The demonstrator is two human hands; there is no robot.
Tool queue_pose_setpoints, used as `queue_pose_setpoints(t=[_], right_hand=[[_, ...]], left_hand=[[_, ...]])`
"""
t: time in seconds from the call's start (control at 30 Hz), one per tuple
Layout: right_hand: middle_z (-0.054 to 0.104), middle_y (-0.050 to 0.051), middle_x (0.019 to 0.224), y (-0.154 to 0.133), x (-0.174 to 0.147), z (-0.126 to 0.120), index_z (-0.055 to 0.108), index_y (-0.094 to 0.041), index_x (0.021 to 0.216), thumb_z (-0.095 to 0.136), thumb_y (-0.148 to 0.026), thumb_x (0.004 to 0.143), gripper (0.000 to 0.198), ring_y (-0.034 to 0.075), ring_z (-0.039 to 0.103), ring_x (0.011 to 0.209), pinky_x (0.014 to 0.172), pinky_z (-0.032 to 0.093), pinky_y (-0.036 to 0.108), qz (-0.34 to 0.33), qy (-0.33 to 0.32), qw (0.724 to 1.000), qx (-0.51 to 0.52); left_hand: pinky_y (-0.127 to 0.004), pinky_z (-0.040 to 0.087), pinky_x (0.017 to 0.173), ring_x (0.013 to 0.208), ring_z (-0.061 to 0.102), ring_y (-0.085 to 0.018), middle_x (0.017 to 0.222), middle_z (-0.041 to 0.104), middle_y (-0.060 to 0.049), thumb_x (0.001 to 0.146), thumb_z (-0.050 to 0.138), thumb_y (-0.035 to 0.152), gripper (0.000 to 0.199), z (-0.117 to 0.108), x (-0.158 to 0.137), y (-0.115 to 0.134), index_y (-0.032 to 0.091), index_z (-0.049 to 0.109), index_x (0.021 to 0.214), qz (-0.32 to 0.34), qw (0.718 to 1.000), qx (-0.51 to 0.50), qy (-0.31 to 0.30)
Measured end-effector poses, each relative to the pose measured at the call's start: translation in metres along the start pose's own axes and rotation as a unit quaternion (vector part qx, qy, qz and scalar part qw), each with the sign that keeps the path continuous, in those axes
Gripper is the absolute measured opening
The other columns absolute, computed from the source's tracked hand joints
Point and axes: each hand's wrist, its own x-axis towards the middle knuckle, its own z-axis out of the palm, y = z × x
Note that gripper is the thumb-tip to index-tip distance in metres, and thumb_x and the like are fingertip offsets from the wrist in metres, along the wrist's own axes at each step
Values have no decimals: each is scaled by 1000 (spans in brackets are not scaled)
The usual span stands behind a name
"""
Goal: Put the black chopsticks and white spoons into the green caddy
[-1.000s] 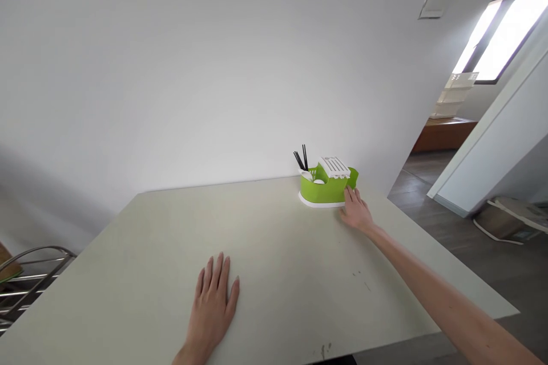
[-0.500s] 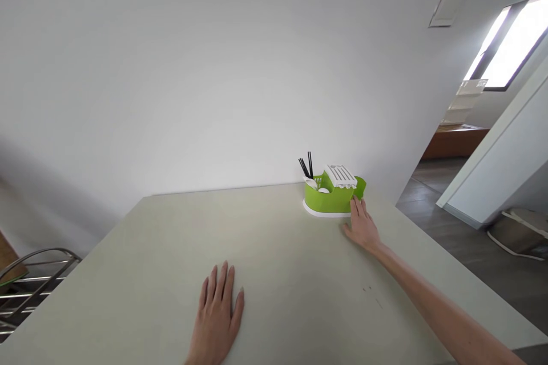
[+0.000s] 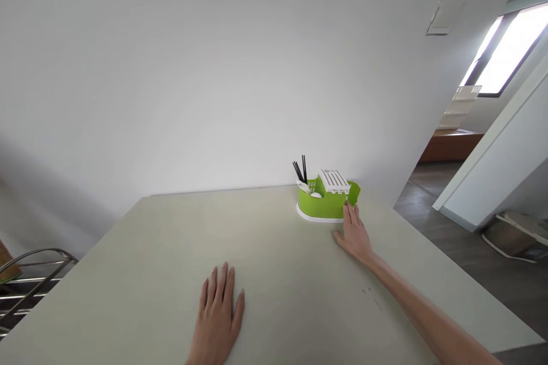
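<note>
A green cutlery holder (image 3: 323,205) with a white base and a white slotted top (image 3: 335,181) stands near the wall, on the right side of the table. Black chopsticks (image 3: 299,170) and a white spoon (image 3: 303,186) stick out of its left part. My right hand (image 3: 354,235) is stretched out to it, fingertips against the front of its right end and thumb held apart. Its palm is over the tabletop. My left hand (image 3: 217,311) lies flat on the table at the front, fingers extended, holding nothing.
The pale table (image 3: 205,222) meets a white wall (image 3: 226,80) at its back. A metal rack (image 3: 34,282) stands off the left edge. On the floor to the right is a grey bin-like container (image 3: 516,235), near a white partition (image 3: 499,165).
The holder and my right hand have shifted slightly left and a little nearer, partly along with a small camera turn. My left hand has stayed in place.
</note>
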Motion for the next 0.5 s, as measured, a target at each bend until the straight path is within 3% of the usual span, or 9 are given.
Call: queue_pose_setpoints(t=[0.3,0.5], right_hand=[[16,19,176,-48,-24,-6,-5,-10,169,52,-28,93,97,38,3,164,126,33,53,-16,21,999,45],[11,12,178,-88,-48,-9,-14,-24,170,52,-20,94,101,38,5,164,124,37,58,-40,55,993,99]], left_hand=[[-58,36,124,157,33,-36,168,39,-13,106,41,45,70,6,-2,-1,15,30,168,5,1000,-3,22],[-58,35,124,157,35,-37,167,42,-13,105,41,47,67,10,-1,-3,15,39,164,1,1000,-8,19]])
